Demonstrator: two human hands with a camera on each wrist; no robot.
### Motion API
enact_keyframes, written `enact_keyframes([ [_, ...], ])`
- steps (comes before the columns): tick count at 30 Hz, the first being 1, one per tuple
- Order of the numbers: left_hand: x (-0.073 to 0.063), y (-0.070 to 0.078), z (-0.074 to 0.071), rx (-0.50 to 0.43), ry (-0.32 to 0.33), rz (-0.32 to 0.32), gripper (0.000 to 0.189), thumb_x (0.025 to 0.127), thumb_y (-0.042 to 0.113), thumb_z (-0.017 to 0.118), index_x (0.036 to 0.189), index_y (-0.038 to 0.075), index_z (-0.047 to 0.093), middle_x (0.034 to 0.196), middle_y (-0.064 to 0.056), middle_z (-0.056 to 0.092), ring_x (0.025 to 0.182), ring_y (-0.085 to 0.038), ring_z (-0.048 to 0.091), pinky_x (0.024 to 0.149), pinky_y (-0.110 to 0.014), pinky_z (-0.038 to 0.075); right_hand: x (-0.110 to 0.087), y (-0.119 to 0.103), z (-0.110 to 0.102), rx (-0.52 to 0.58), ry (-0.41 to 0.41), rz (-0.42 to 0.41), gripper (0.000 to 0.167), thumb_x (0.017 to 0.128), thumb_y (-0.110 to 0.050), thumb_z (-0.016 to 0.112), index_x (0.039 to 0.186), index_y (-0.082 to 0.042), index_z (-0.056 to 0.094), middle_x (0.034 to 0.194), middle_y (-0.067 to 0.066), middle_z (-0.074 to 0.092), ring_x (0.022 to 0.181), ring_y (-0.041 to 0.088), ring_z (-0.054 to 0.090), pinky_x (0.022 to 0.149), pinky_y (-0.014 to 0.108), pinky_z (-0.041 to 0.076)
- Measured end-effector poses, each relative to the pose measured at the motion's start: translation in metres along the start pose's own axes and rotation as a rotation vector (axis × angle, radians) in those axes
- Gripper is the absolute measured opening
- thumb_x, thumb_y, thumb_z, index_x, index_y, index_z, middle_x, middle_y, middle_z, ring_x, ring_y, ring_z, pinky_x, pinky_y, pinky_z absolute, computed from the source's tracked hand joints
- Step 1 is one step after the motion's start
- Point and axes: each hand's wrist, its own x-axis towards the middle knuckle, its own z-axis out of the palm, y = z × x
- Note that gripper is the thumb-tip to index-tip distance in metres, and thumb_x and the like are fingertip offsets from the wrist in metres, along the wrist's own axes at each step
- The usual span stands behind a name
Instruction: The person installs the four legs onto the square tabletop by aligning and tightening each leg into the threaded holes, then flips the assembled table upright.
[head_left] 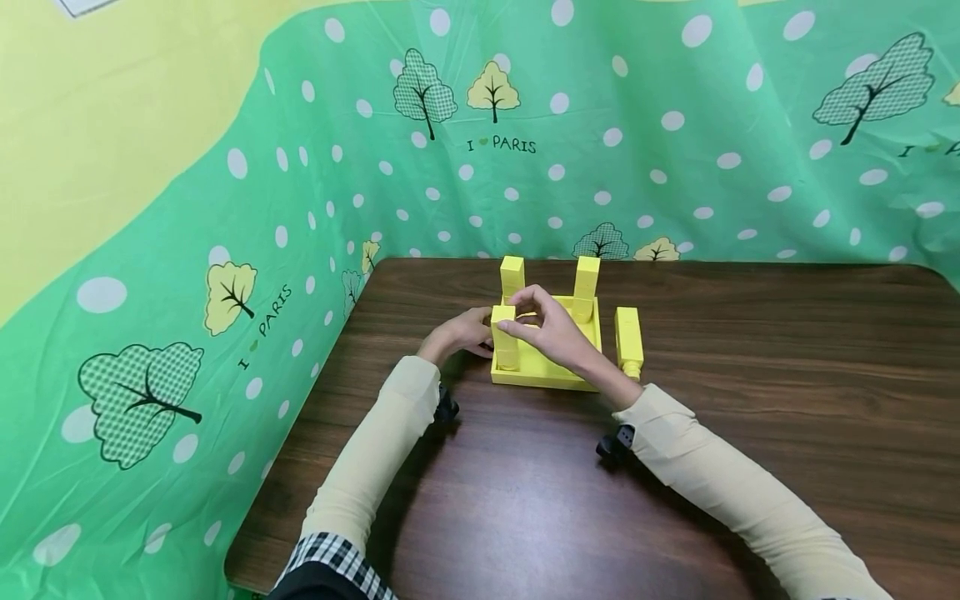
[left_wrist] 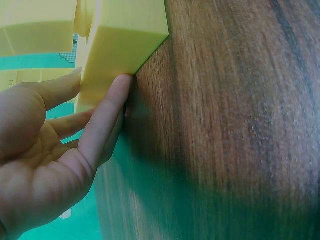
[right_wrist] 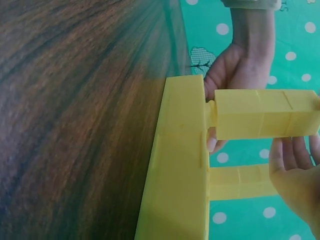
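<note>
A square yellow base [head_left: 546, 381] with raised edges lies on the table, looking like a small table turned upside down. My right hand [head_left: 555, 333] holds the yellow leg [head_left: 506, 346] at its near left corner, thumb on one side and fingers on the other. This leg stands upright, and in the right wrist view its narrow neck meets the base. My left hand [head_left: 467, 331] grips the base's left side, its fingertips against the yellow wall in the left wrist view. Two more yellow legs [head_left: 513, 277] [head_left: 587, 283] rise from the far corners.
One loose yellow leg [head_left: 628, 335] lies just right of the base, its narrow end toward me. Everything rests on a dark wood table [head_left: 787, 400]. A green dotted cloth [head_left: 585, 158] hangs behind and along the left.
</note>
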Motion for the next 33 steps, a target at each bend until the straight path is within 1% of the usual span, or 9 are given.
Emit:
enact_keyframes([
  [5,-0.0006,-0.0002,0.0002,0.011,-0.003,0.006,0.049,0.099,0.009,0.05,0.145,0.006,0.032,0.085,-0.008,0.051,0.076,-0.017,0.056,0.079,-0.035,0.058,-0.0002,0.0017,-0.0011,-0.011,0.011,-0.025,0.027,0.099,-0.019,0.054,0.118,0.001,0.05,0.118,0.016,0.054,0.111,0.024,0.052,0.097,0.04,0.046],
  [8,-0.0008,-0.0008,0.0001,0.016,-0.006,0.007,0.049,0.099,0.01,0.051,0.145,0.006,0.032,0.086,-0.009,0.051,0.077,-0.017,0.056,0.079,-0.036,0.058,0.0012,0.0014,-0.002,0.017,0.003,-0.031,0.027,0.1,-0.015,0.05,0.121,0.002,0.052,0.123,0.017,0.054,0.115,0.025,0.051,0.101,0.04,0.044],
  [14,-0.0002,-0.0016,-0.0001,0.02,-0.015,0.006,0.055,0.098,0.006,0.051,0.149,0.008,0.029,0.091,-0.009,0.052,0.082,-0.017,0.058,0.081,-0.035,0.058,0.0039,-0.0017,-0.003,0.074,-0.061,0.01,0.031,0.099,-0.011,0.047,0.127,-0.001,0.055,0.132,0.012,0.054,0.127,0.024,0.047,0.106,0.044,0.038],
  [18,-0.0005,-0.0012,0.0002,0.015,-0.018,0.003,0.066,0.097,0.004,0.052,0.153,0.012,0.019,0.095,-0.009,0.052,0.084,-0.017,0.059,0.082,-0.035,0.058,0.0054,-0.0042,-0.0033,0.097,-0.113,0.012,0.033,0.098,-0.008,0.044,0.129,-0.003,0.057,0.135,0.011,0.054,0.13,0.023,0.044,0.108,0.048,0.035],
  [21,-0.0011,-0.0008,0.0003,0.015,-0.018,0.0,0.062,0.097,0.004,0.052,0.152,0.012,0.024,0.096,-0.009,0.052,0.084,-0.018,0.059,0.081,-0.034,0.058,0.0064,-0.0059,-0.0037,0.105,-0.143,0.015,0.036,0.098,-0.007,0.041,0.129,-0.005,0.058,0.136,0.01,0.054,0.131,0.023,0.044,0.111,0.051,0.033],
  [24,-0.0025,0.0,0.0006,0.023,-0.02,0.002,0.049,0.097,0.003,0.051,0.143,0.011,0.037,0.095,-0.009,0.052,0.084,-0.018,0.057,0.081,-0.034,0.058,0.0075,-0.007,-0.0036,0.115,-0.161,0.033,0.038,0.096,-0.007,0.039,0.129,-0.004,0.058,0.135,0.009,0.054,0.13,0.023,0.045,0.111,0.052,0.032],
  [26,-0.003,0.0005,0.0005,0.021,-0.023,0.004,0.044,0.097,0.002,0.05,0.139,0.011,0.041,0.094,-0.008,0.052,0.083,-0.018,0.056,0.082,-0.035,0.057,0.0081,-0.0076,-0.0034,0.132,-0.167,0.045,0.039,0.095,-0.006,0.038,0.128,-0.001,0.057,0.135,0.01,0.054,0.129,0.025,0.045,0.111,0.052,0.033],
  [30,-0.0037,0.0012,0.0002,0.025,-0.023,0.005,0.042,0.098,0.002,0.049,0.138,0.01,0.042,0.091,-0.008,0.05,0.08,-0.018,0.054,0.082,-0.035,0.057,0.0088,-0.0078,-0.0029,0.148,-0.167,0.054,0.039,0.094,-0.005,0.038,0.128,0.003,0.055,0.135,0.013,0.053,0.128,0.026,0.046,0.111,0.051,0.033],
  [33,-0.003,0.001,-0.0003,0.027,-0.016,0.002,0.044,0.097,-0.001,0.048,0.14,0.009,0.04,0.09,-0.008,0.049,0.079,-0.017,0.053,0.082,-0.035,0.057,0.0093,-0.0075,-0.003,0.143,-0.157,0.058,0.037,0.095,-0.006,0.04,0.127,0.002,0.056,0.134,0.013,0.053,0.128,0.025,0.045,0.111,0.05,0.033],
])
